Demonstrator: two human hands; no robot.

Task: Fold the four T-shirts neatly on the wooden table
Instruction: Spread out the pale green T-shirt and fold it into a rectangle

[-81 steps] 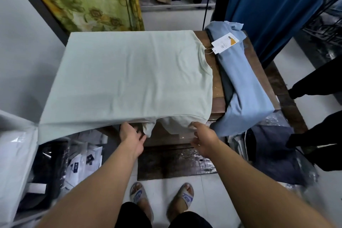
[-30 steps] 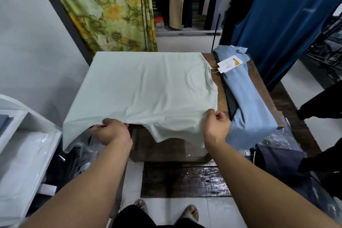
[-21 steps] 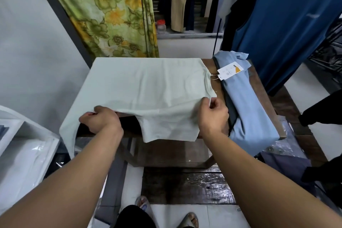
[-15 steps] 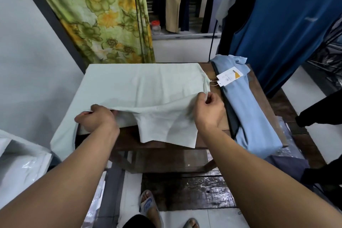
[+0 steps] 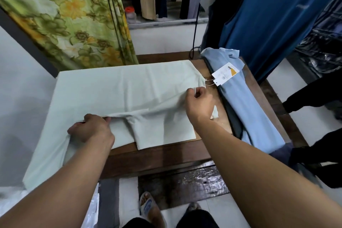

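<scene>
A pale mint-green T-shirt [image 5: 114,90] lies spread over the wooden table [image 5: 166,155], its left part hanging off the table's left edge. My left hand [image 5: 92,129] grips the shirt's near edge close to the hem side. My right hand [image 5: 199,104] pinches the near shoulder by the collar and holds that edge over the shirt's body. One sleeve [image 5: 162,131] lies flat towards me. A light blue T-shirt [image 5: 248,105] with a white hang tag [image 5: 224,73] lies along the table's right side, over a darker garment.
A green floral curtain [image 5: 64,15] hangs at the back left. A dark blue sleeveless top [image 5: 277,15] and other clothes hang behind the table. Plastic-wrapped dark items [image 5: 318,46] sit at the right, where a person's dark sleeves [image 5: 314,94] show. A white wall stands at the left.
Both hands took hold of the mint shirt's near edge and carried it away from me over the shirt's body. The sleeve that hung off the table now lies on it.
</scene>
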